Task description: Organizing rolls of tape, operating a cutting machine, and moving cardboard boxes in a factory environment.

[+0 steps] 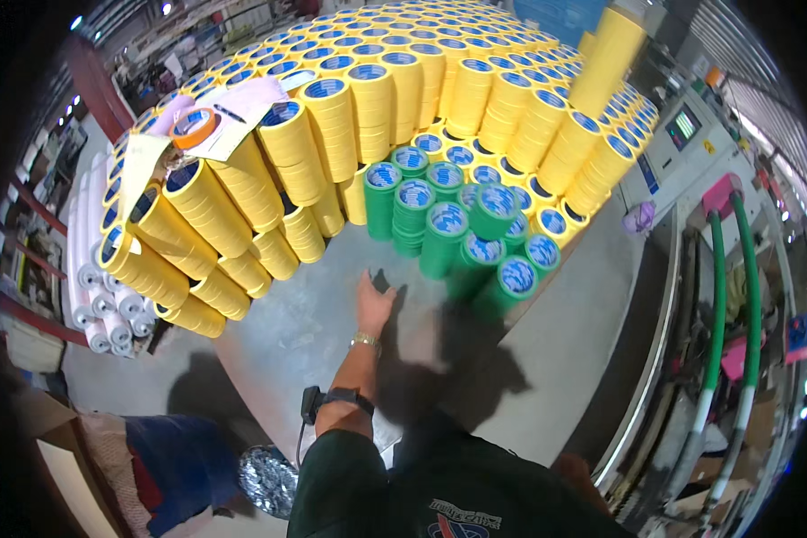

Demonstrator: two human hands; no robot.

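One bare left hand (375, 303) is stretched out over the grey tabletop (282, 309), its fingers extended, the thumb spread away from them, nothing visible in its grasp. Whether it touches the surface I cannot tell. The right hand is out of view, so I cannot tell how its fingers stand.

Just ahead and to the right of the left hand, green tape rolls (405, 220) with blue-and-white core labels stand in columns, packed close together; one column rises above its neighbours. Yellow tape rolls (327, 134) curve around them behind and to the left, stacked in tall columns, with lower ones directly behind the green group. At the upper right, a yellow stack (607, 63) towers over the rest.

On the left columns lie paper sheets (143, 161), an orange tape roll (191, 143) and a dark pen (230, 113). A metal-banded wristwatch (365, 339) circles the left wrist, and a black strap (348, 397) sits farther up that forearm. Two green hoses (716, 305) run beside a machine at the right.
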